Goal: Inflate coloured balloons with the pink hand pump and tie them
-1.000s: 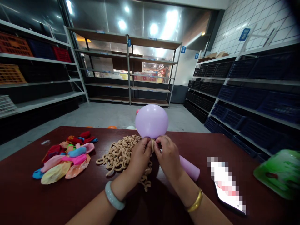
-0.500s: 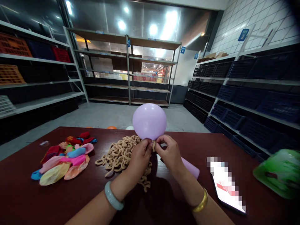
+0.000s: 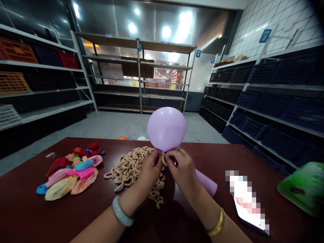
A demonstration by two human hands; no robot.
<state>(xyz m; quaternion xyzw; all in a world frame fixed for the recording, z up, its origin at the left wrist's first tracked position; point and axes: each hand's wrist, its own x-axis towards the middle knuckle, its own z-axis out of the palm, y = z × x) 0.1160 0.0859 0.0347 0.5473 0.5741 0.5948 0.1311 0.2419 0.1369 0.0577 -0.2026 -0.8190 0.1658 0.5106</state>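
An inflated light purple balloon [image 3: 166,128] stands upright above my two hands, its neck at the bottom between my fingertips. My left hand [image 3: 152,165] pinches the neck from the left. From the other side, my right hand [image 3: 181,165] has its thumb and fingers closed at the same spot. A short beige loop [image 3: 164,159], like an elastic tie, hangs between the fingertips. Just behind my left hand lies a tangled heap of beige elastic loops [image 3: 134,165]. Under my right forearm rests a light purple cylinder [image 3: 206,182], partly hidden.
Uninflated colourful balloons [image 3: 76,172] lie in a pile on the left of the dark red table [image 3: 106,219]. A phone [image 3: 249,202] and a green plastic package [image 3: 301,189] are at the right. Shelves with crates [image 3: 273,114] line the room.
The balloon has shifted slightly right and up in the picture and looks a little bigger. My right fingers have curled in closer around the beige loop at the neck.
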